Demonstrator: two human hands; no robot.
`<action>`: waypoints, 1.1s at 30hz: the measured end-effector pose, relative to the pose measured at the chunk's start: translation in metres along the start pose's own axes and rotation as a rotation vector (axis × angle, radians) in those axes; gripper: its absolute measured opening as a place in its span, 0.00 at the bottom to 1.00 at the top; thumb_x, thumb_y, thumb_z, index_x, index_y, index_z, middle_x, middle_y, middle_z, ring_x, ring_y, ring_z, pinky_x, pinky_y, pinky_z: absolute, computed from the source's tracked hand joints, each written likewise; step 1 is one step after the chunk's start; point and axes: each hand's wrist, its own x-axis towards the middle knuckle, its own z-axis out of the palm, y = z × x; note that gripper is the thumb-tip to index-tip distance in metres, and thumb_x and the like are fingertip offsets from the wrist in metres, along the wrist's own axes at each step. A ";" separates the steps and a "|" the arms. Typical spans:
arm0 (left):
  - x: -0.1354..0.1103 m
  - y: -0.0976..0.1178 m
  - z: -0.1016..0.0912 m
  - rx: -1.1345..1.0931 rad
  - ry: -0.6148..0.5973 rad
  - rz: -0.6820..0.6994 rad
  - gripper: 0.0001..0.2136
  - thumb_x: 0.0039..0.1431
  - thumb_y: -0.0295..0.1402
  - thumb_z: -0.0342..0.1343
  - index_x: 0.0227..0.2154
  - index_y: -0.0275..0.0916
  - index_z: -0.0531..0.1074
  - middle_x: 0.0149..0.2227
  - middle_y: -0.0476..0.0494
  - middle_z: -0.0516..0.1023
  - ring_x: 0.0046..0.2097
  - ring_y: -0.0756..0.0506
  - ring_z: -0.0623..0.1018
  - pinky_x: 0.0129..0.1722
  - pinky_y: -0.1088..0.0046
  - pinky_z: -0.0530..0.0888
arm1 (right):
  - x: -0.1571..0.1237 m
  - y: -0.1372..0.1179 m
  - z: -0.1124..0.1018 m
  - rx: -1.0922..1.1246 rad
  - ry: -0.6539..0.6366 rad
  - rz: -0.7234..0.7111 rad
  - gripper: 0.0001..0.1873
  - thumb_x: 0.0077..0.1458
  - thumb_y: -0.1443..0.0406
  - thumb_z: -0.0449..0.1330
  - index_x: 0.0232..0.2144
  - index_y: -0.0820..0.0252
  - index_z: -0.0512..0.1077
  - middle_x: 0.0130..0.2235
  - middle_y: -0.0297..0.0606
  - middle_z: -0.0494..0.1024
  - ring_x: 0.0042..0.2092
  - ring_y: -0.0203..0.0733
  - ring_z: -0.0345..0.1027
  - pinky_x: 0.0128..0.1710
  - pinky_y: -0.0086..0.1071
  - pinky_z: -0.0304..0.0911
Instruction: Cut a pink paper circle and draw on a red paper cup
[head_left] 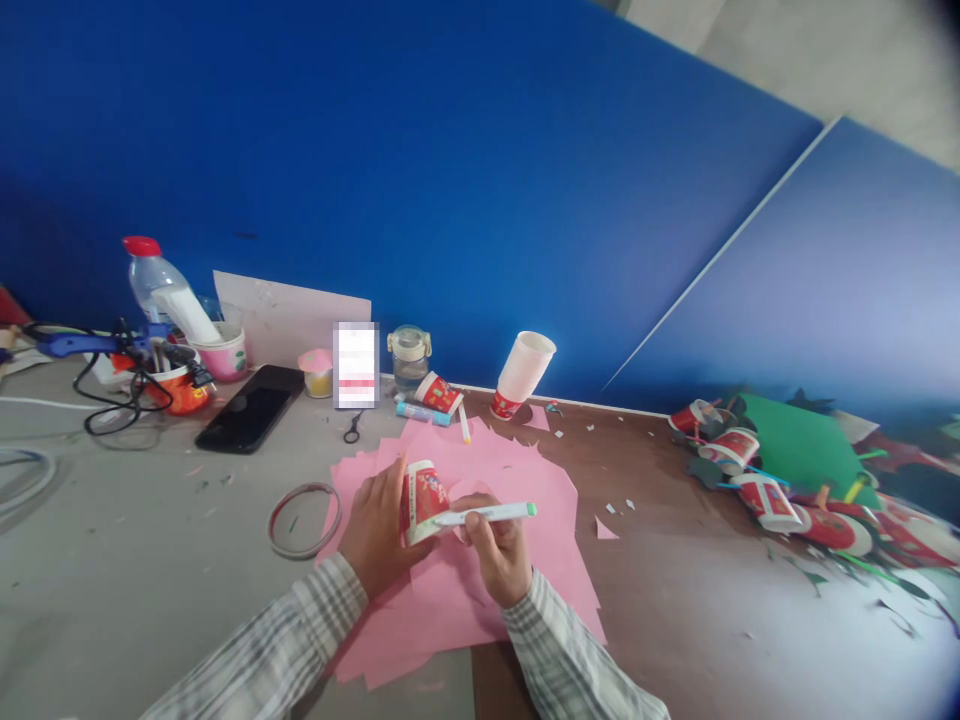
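Observation:
Over the pink paper sheets (525, 480) in the middle, my left hand (379, 530) is closed around a red and white paper cup (424, 495), which is tilted. A white marker with a green end (491, 514) is pinched in my right hand (499, 555). Its tip points left at the lower part of the cup; whether it touches the surface I cannot tell. The fingertips of my right hand are partly hidden behind the marker.
A roll of tape (304, 520) and a black phone (251, 408) lie left. Behind the paper are scissors (354, 428), a glue stick (424, 413), a tipped cup (439, 393), a lidded jar (409, 358) and stacked cups (525, 367). Decorated cups (765, 500) crowd the right.

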 end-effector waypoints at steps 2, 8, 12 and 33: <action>-0.001 -0.001 0.000 -0.005 -0.008 -0.003 0.53 0.31 0.58 0.56 0.56 0.37 0.36 0.50 0.34 0.65 0.49 0.35 0.66 0.47 0.54 0.64 | 0.000 -0.002 0.000 0.029 -0.040 0.010 0.14 0.53 0.58 0.55 0.31 0.60 0.75 0.19 0.32 0.69 0.20 0.38 0.62 0.19 0.29 0.59; -0.001 0.000 -0.001 -0.009 -0.013 -0.009 0.52 0.32 0.57 0.57 0.56 0.37 0.37 0.50 0.34 0.64 0.49 0.35 0.66 0.47 0.54 0.65 | 0.000 -0.005 0.002 0.058 -0.017 0.002 0.14 0.53 0.57 0.55 0.32 0.60 0.75 0.19 0.32 0.68 0.20 0.38 0.61 0.19 0.29 0.59; -0.001 0.001 -0.001 -0.014 0.007 0.009 0.51 0.32 0.57 0.57 0.56 0.38 0.38 0.50 0.35 0.65 0.49 0.35 0.67 0.46 0.55 0.65 | 0.003 -0.007 0.003 0.061 0.023 0.000 0.15 0.54 0.56 0.54 0.32 0.59 0.74 0.19 0.31 0.68 0.20 0.37 0.61 0.20 0.29 0.60; -0.002 0.004 -0.003 -0.027 0.028 0.045 0.47 0.36 0.53 0.57 0.55 0.38 0.41 0.48 0.36 0.66 0.48 0.36 0.67 0.45 0.57 0.67 | 0.005 -0.012 0.005 0.069 0.052 -0.002 0.15 0.53 0.56 0.54 0.34 0.59 0.73 0.22 0.33 0.70 0.23 0.40 0.64 0.23 0.31 0.63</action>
